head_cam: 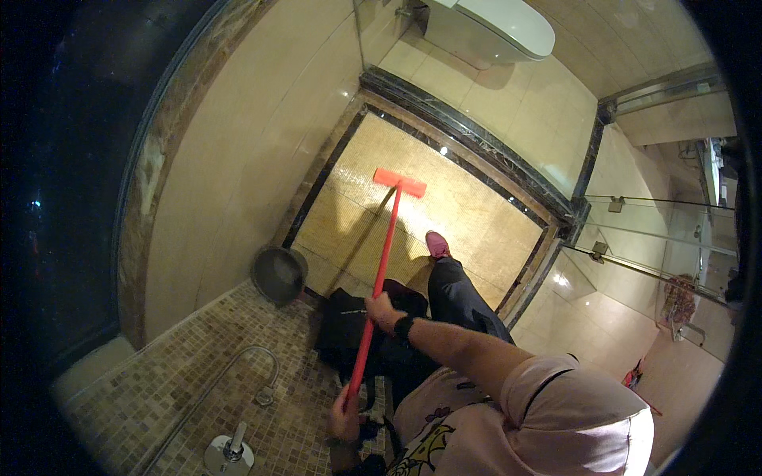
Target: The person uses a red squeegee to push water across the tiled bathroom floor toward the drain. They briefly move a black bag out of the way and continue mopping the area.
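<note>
A red long-handled floor brush (pixel 381 271) slants across the middle of the view. Its wide head (pixel 400 182) rests on the ribbed, wet-looking floor tiles. My right hand (pixel 384 310), with a black band at the wrist, is closed around the middle of the handle. My left hand (pixel 344 416) grips the handle near its lower end in the picture. One pink shoe (pixel 437 244) stands on the tiles, to the right of the handle. A dark bucket (pixel 279 275) is on the floor to the left, by the wall.
A dark stone threshold (pixel 470 143) borders the tiled floor, with a white toilet (pixel 500 30) beyond it. Glass panels with metal hinges (pixel 599 251) are at the right. A curved metal pipe (pixel 262 351) and a chrome mixer tap (pixel 230 455) are on the mosaic wall at lower left.
</note>
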`<state>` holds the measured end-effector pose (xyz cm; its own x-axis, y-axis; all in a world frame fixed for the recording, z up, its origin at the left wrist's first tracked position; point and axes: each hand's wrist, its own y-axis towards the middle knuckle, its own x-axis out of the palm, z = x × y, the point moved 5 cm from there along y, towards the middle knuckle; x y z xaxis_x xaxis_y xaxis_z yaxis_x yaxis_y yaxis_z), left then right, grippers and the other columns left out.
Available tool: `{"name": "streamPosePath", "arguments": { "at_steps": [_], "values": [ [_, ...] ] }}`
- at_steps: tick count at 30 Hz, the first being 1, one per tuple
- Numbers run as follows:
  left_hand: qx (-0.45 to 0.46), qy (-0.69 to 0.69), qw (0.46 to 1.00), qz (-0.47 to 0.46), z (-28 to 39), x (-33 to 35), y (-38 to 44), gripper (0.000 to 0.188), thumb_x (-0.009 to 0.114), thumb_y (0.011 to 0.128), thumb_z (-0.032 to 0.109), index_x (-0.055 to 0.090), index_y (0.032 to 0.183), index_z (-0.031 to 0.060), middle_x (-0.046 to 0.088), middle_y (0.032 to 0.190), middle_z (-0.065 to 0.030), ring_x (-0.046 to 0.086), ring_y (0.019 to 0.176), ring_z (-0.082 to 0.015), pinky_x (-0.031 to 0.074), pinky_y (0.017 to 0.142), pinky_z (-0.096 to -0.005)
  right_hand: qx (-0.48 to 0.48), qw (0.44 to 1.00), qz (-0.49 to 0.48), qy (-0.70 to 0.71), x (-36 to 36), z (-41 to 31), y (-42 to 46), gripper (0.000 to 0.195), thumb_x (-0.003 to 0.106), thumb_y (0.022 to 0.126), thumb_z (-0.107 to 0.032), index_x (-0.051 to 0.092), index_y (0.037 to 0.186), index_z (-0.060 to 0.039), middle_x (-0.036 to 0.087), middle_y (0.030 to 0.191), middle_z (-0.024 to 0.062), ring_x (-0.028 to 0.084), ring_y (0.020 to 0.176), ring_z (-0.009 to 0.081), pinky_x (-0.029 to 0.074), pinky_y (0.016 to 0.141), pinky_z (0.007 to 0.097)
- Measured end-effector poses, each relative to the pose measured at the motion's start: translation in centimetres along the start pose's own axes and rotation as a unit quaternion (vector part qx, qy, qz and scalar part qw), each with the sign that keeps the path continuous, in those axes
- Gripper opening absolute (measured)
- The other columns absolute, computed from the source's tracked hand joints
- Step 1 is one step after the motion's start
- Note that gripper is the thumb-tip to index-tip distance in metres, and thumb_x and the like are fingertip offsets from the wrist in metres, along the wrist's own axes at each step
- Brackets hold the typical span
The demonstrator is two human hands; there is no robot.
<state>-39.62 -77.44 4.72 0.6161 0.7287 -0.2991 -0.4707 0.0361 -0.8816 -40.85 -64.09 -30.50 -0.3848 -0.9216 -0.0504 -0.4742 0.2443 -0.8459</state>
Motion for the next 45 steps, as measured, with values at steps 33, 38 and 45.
{"name": "streamPosePath", "arguments": {
  "at_steps": [33, 38, 45],
  "values": [
    [-0.054, -0.069, 0.994, -0.064, 2.5, 7.4, -0.8, 0.045, 0.048, 0.088, 0.027, 0.042, 0.127, 0.0064, 0.054, 0.075, -0.0055, 0.051, 0.060, -0.0113, 0.043, 0.054, -0.0251, 0.011, 0.990, 0.103, -0.099, -8.1, 1.3, 0.4, 0.033, 0.059, 0.076, -0.026, 0.043, 0.087, 0.0014, 0.051, 0.066, 0.0114, 0.055, 0.064, 0.0302, 0.044, 0.059, 0.0454],
    [-0.139, -0.026, 0.990, 0.006, 5.5, 6.4, -5.1, 0.042, 0.047, 0.089, 0.026, 0.043, 0.126, 0.0058, 0.052, 0.073, -0.0041, 0.048, 0.056, -0.0096, 0.041, 0.050, -0.0254, 0.041, 0.999, 0.019, -0.021, -3.8, -0.8, -8.7, 0.027, 0.053, 0.078, -0.021, 0.042, 0.086, 0.0026, 0.055, 0.070, 0.0148, 0.056, 0.065, 0.0294, 0.043, 0.054, 0.0413],
    [0.023, 0.005, 0.999, 0.042, 7.6, 7.5, 1.4, 0.040, 0.048, 0.089, 0.024, 0.045, 0.125, 0.0081, 0.056, 0.077, -0.0065, 0.051, 0.059, -0.0109, 0.043, 0.052, -0.0260, 0.082, 0.995, 0.041, 0.043, -9.9, -7.7, -0.5, 0.012, 0.052, 0.081, -0.017, 0.047, 0.077, -0.0064, 0.050, 0.061, 0.0072, 0.053, 0.058, 0.0233, 0.040, 0.045, 0.0363]
  ]
}}
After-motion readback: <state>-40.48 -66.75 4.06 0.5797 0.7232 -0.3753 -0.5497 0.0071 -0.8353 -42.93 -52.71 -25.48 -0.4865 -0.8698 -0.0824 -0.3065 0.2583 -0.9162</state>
